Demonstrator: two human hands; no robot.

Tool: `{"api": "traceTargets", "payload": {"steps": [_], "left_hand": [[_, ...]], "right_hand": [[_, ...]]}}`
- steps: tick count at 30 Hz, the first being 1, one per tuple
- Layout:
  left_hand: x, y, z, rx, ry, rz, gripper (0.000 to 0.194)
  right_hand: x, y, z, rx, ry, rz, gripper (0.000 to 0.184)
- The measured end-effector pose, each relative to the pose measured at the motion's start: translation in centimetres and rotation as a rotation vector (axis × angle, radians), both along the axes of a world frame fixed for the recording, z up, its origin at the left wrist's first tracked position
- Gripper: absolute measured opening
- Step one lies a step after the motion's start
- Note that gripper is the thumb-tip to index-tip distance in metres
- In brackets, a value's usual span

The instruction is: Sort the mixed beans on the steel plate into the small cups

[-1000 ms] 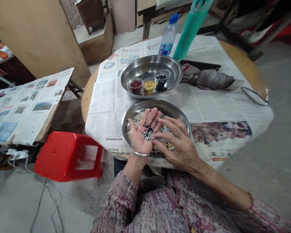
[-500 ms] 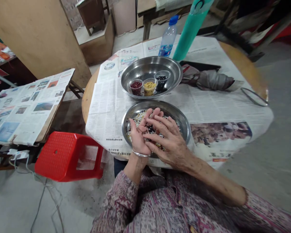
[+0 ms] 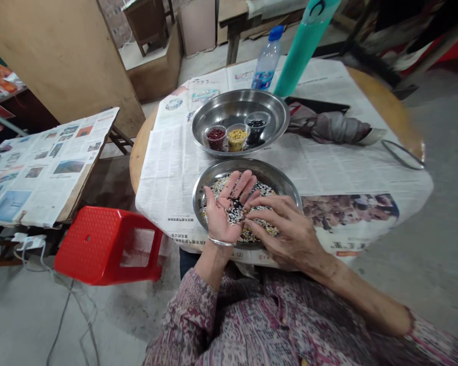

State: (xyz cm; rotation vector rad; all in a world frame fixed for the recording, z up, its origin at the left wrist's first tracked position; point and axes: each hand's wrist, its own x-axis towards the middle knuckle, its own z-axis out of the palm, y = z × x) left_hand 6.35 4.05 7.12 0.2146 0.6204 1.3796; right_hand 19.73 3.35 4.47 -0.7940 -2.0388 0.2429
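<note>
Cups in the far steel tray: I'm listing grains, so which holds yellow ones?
The middle cup, between the dark red cup and the black cup; only it holds yellow grains.

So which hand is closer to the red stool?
The left hand is nearer to the red plastic stool: it's over the steel bowl, on the stool's side. The right hand is farther away, past the left hand.

Mauve patterned blouse (image 3: pixel 229 325) — silver bangle (image 3: pixel 221 242), left wrist (image 3: pixel 212 259)
</note>
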Motion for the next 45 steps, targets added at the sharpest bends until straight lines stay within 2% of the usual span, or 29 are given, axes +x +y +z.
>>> {"api": "traceTargets", "payload": {"steps": [5,10,16,24,27,32,36,41,45], "left_hand": [[0.1,0.0,0.2,0.015,-0.025,0.0,0.075],[0.1,-0.2,0.2,0.021,-0.017,-0.001,0.075],[0.4,-0.3,0.3,0.003,0.001,0.009,0.076],[-0.3,-0.3,0.1,0.078,-0.009,0.018,0.073],[-0.5,-0.2,0.1,0.097,-0.02,0.025,0.074],[-0.5,-0.5,0.7,0.074,-0.009,0.036,0.075],[-0.2,-0.7,1.1,-0.004,0.031,0.043,0.076],[0.0,-0.6,0.6,0.098,0.019,0.005,0.075],[0.1,-0.5,0.5,0.061,0.011,-0.007,0.075]], "right_hand": [[-1.5,-0.3,0.2,-0.052,0.011,-0.014,0.011],[-2.3,-0.4,0.5,-0.038,-0.013,-0.038,0.01],[-1.7,-0.1,0.7,-0.043,-0.022,0.004,0.011],[-0.1,0.4,-0.2,-0.052,-0.26,-0.083,0.012],[-0.1,0.5,0.1,-0.083,-0.201,-0.098,0.013],[-1.3,-0.1,1.5,-0.097,-0.005,0.018,0.013],[-2.0,-0.3,2.1,-0.052,-0.04,0.097,0.016],[-2.1,0.0,2.2,-0.049,-0.09,0.136,0.015],[-2.0,0.1,2.3,-0.059,-0.181,0.118,0.018]]}}
